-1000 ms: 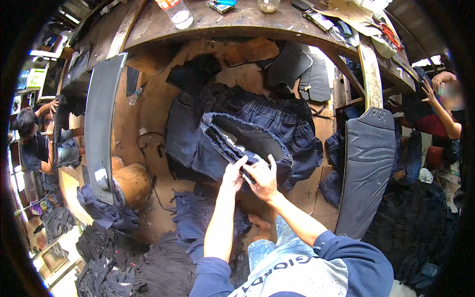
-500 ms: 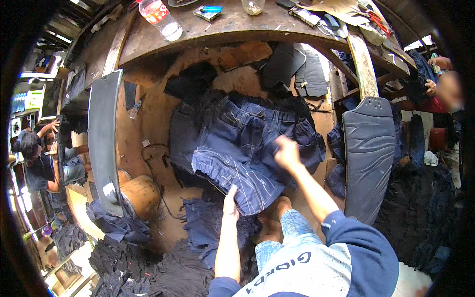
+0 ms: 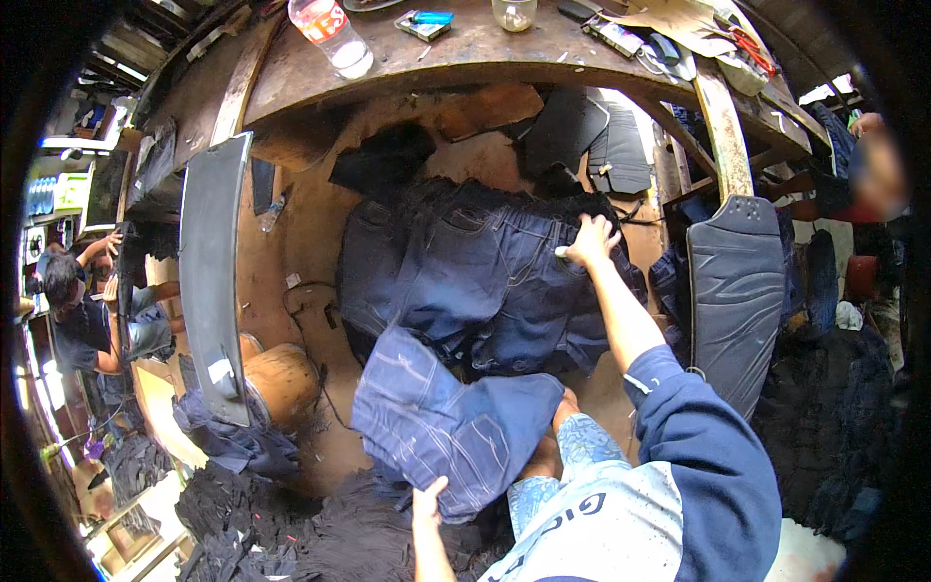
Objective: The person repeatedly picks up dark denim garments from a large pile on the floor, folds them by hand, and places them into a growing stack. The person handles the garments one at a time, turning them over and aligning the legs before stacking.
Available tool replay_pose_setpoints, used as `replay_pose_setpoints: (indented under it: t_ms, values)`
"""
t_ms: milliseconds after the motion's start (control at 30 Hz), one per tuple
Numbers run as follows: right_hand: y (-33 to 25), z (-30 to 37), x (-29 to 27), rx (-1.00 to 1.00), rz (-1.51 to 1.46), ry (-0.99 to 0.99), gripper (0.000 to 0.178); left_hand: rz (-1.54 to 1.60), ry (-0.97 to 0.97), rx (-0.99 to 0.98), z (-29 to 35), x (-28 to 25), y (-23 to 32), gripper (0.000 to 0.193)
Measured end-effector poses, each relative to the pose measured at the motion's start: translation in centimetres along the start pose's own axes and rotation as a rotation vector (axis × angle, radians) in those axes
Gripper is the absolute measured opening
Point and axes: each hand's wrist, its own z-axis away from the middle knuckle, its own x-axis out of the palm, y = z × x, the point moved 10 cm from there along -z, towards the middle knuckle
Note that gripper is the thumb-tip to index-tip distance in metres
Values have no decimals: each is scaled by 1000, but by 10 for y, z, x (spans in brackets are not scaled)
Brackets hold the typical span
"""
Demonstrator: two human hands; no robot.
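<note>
A pair of dark blue denim shorts point(image 3: 456, 427) with pale contrast stitching hangs in front of my legs. Its lower edge is gripped by my left hand point(image 3: 428, 500), the thumb lying on top of the cloth. Farther forward, my right hand point(image 3: 592, 242) has its fingers spread at the waistband of other denim shorts point(image 3: 529, 276). Those lie on top of a pile of dark denim point(image 3: 373, 262). Whether the right fingertips touch the cloth is hard to tell.
A wooden table point(image 3: 465, 63) spans the far side, bearing a plastic bottle point(image 3: 335, 39) and a glass. Padded boards stand left point(image 3: 208, 281) and right point(image 3: 735, 301). Dark cloth scraps point(image 3: 262, 519) heap at lower left. Other people work at far left point(image 3: 82, 310) and far right.
My left hand has pulled the stitched shorts off the pile toward my body. My right hand has moved forward and its fingers have spread.
</note>
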Motion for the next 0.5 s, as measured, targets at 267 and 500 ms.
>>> replay_pose_setpoints:
  t_ms: [267,500]
  values:
    - [-138,247,-19,-1002,-747,-311,15,261,221,-380,16,-57,-122,60]
    - [-91,110,-12,-352,-769,279,34,149,239,-328,15,-60,-126,58]
